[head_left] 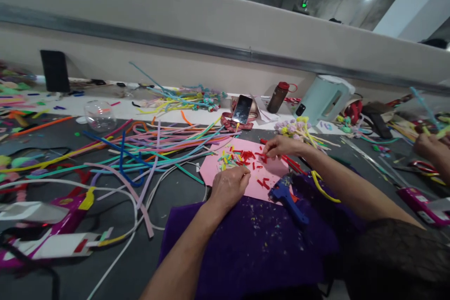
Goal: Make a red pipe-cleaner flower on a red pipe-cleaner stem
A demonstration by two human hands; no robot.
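From the head view, the person is working over a pink foam sheet [242, 176] lying on the dark table [168, 197], with its near edge meeting a purple cloth [253, 243]. The left hand [230, 186] is resting on the sheet's near left part, fingers curled down and drawn together at the tips beside a scatter of short cut pieces; whether a piece is pinched between them I cannot tell. The right hand [279, 146] is reaching across to the sheet's far right corner, fingertips closed together over the small red pieces [248, 155] there, seemingly nipping one. A smaller cluster of yellow and green bits [225, 160] is lying just left of the red ones.

Judging by this, the step in hand is sorting or picking the cut bits on the sheet. The next move is calling for a fine pinch on a single piece without dragging its neighbours, while the left hand keeps the sheet flat.

A blue glue gun [286, 197] is lying just beside the sheet's near right corner. Long pipe cleaners [140, 150] are sprawling to the left. A phone [242, 109] is standing propped behind the sheet, and another person's hand [431, 147] is working at the far right.
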